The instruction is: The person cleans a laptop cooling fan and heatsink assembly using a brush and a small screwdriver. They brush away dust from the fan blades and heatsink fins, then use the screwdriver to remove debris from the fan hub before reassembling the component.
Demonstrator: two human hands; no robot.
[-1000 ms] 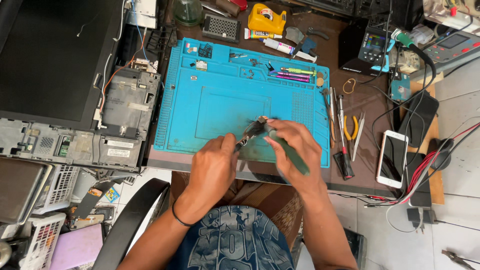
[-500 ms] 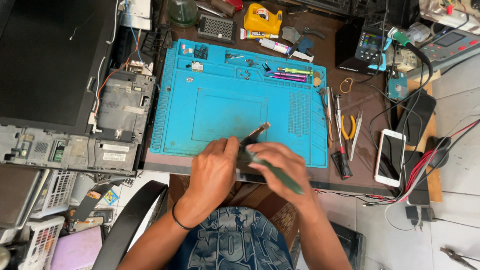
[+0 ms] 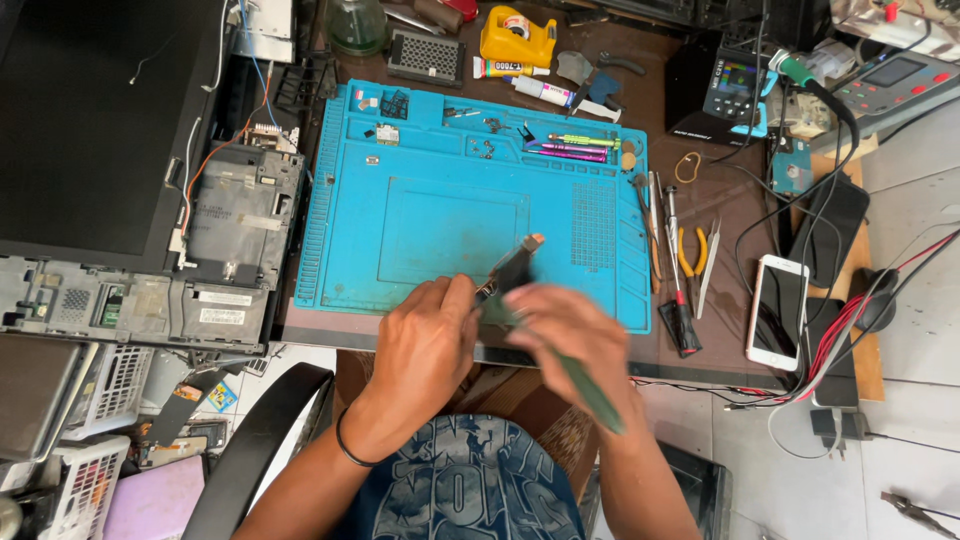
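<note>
From the head view, a small dark part (image 3: 512,268) with a coppery tip was held just over the near edge of the blue mat (image 3: 450,180) on the bench (image 3: 700,200). The left hand (image 3: 425,345) was closed around the part's lower end, its fingers pinched together on it. The right hand (image 3: 575,335) was wrapped around a long green tool (image 3: 590,390), which was pressed against the part. The work looked only partly done: the part was out of the opened laptop (image 3: 230,230) at the left, tiny screws (image 3: 487,148) were laid out in the mat's top tray, and nothing was put back yet.

Much was hard to make out. The right hand was blurred, so the tool's tip could not be seen, and what it did to the part could not be told. The part's lower half was hidden by the fingers. The laptop was cut off at the left edge. Pliers (image 3: 692,252) and a white phone (image 3: 778,312) were seen to the right, well apart from both hands.
</note>
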